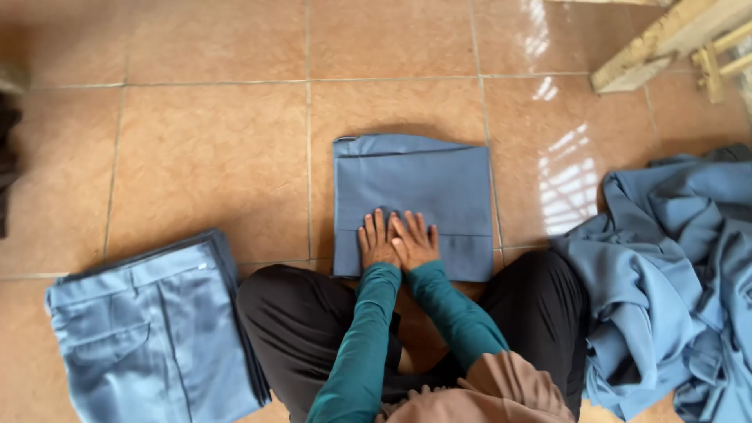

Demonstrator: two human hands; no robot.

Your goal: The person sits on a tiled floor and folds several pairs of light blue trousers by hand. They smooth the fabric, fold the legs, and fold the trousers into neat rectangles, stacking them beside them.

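Note:
A blue-grey folded garment (411, 184) lies flat on the tiled floor in front of my crossed legs. Both hands press side by side on its near part. My left hand (376, 239) is flat with fingers spread, palm down on the cloth. My right hand (415, 239) lies just beside it, also flat, its thumb side touching the left hand. Teal sleeves cover both forearms. Neither hand grips anything.
A stack of folded blue-grey trousers (153, 333) sits at my left knee. A loose heap of the same blue cloth (674, 274) is piled at my right. Wooden pieces (674, 43) lie at the far right. A dark item (8, 157) shows at the left edge.

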